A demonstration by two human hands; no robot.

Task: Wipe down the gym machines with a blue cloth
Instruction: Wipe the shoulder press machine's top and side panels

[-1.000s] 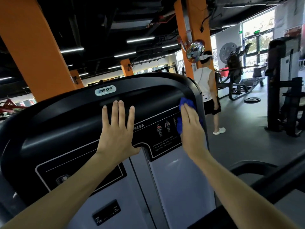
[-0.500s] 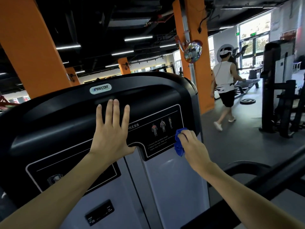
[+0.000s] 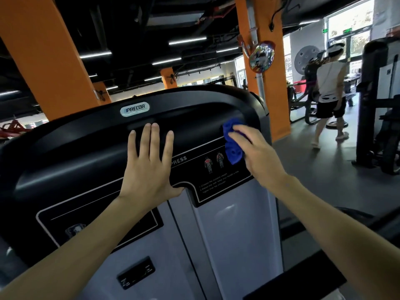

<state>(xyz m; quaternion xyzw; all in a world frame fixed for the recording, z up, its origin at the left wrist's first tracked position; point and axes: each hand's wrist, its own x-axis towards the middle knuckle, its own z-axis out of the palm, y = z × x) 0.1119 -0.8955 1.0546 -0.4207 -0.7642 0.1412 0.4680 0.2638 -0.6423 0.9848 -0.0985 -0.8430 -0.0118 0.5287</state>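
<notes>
A black and grey Precor weight machine (image 3: 91, 148) fills the view in front of me. My left hand (image 3: 149, 165) lies flat on its black shroud with fingers straight, just left of the instruction label. A crumpled blue cloth (image 3: 232, 140) is pressed against the upper right part of the shroud, over the label's corner. My right hand (image 3: 254, 154) holds the cloth against the machine, its fingers bent over it; most of the cloth lies under the hand.
An orange pillar (image 3: 268, 83) with a round convex mirror (image 3: 262, 56) stands right behind the machine. A person in a white top (image 3: 330, 94) walks away on the right. A dark machine (image 3: 376, 105) stands at far right. A black bar (image 3: 313, 267) crosses the lower right.
My right hand has swept the cloth from the label's lower right edge up to the shroud's upper right. The left hand stays put. The person on the right has walked further away.
</notes>
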